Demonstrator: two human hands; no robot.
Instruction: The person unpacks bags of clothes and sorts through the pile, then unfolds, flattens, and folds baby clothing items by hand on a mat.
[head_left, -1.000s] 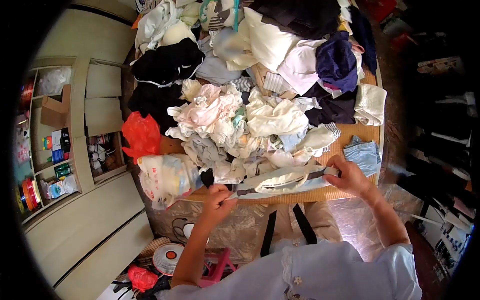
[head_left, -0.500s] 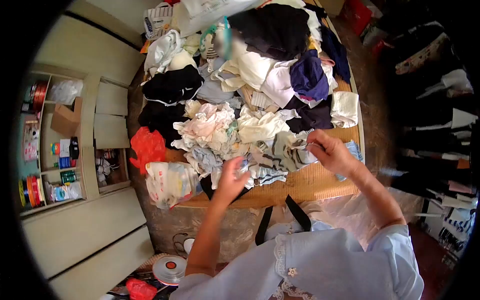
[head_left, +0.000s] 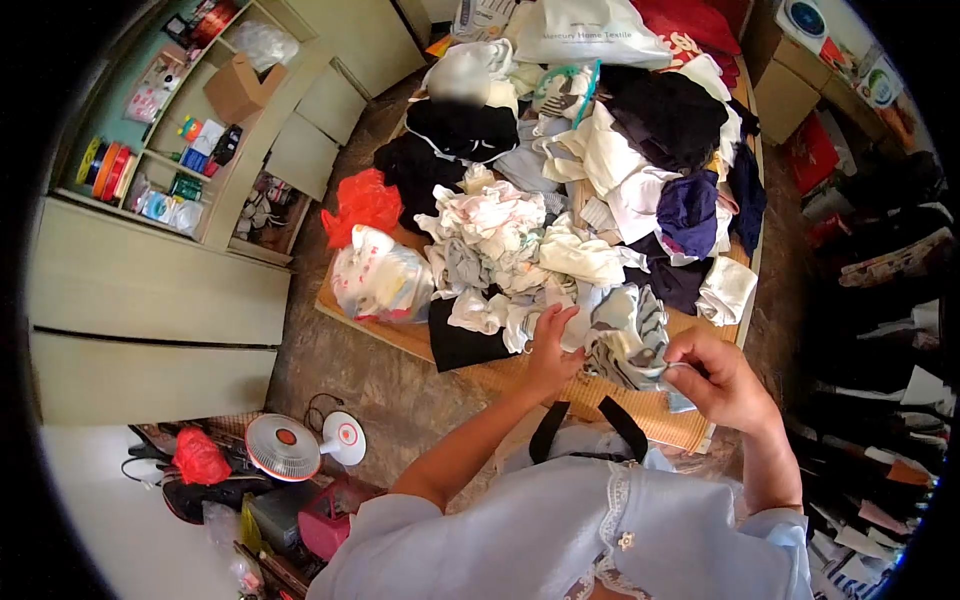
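Observation:
My right hand (head_left: pixel 722 382) is pinched on the edge of a grey-and-white striped garment (head_left: pixel 627 338), which hangs bunched at the near side of the clothes pile. Beside the garment's left side is my left hand (head_left: pixel 550 355), its fingers apart against pale cloth; whether it grips any of that cloth is hard to see. Behind the hands lie a cream garment (head_left: pixel 582 252) and a crumpled pale pink-and-white garment (head_left: pixel 490 220). A folded white cloth (head_left: pixel 727 290) sits at the right edge, and black fabric (head_left: pixel 462 335) lies left of my left hand.
A stuffed white plastic bag (head_left: pixel 380 280) and a red bag (head_left: pixel 362 205) stand on the mat's left side. Farther back are black clothes (head_left: pixel 668 112) and a white printed bag (head_left: pixel 592 32). A fan (head_left: pixel 284 447) is on the floor at lower left; hanging clothes (head_left: pixel 890 350) line the right.
The view has turned, so the pile sits farther right. My left hand has moved in toward the striped garment. My right hand still pinches its edge, now held nearer to my body.

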